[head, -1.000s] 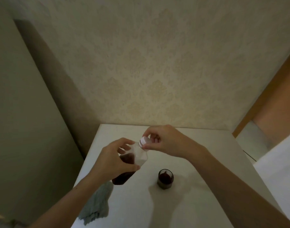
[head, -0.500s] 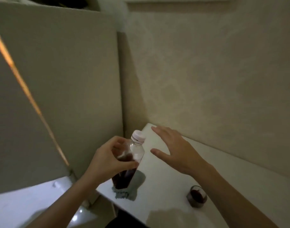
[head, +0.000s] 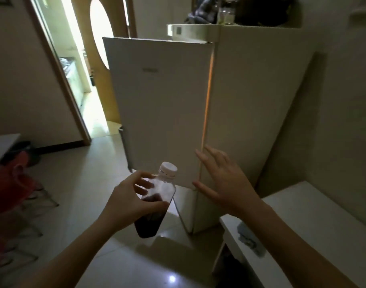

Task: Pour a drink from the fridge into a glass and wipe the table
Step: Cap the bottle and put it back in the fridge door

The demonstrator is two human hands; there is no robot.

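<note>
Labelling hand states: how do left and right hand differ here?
Left hand is closed around the bottle; right hand holds nothing. Left fingers curl; right fingers spread open. Right reaches toward the fridge door edge; left stays lower, apart from it. Both are bare.

The left hand (head: 126,201) covers the bottle (head: 155,206) middle — the cloth (head: 249,239) on the bench (head: 315,221) lies partly behind the right forearm; fridge (head: 250,100)-top items are dark, unreadable.
</note>
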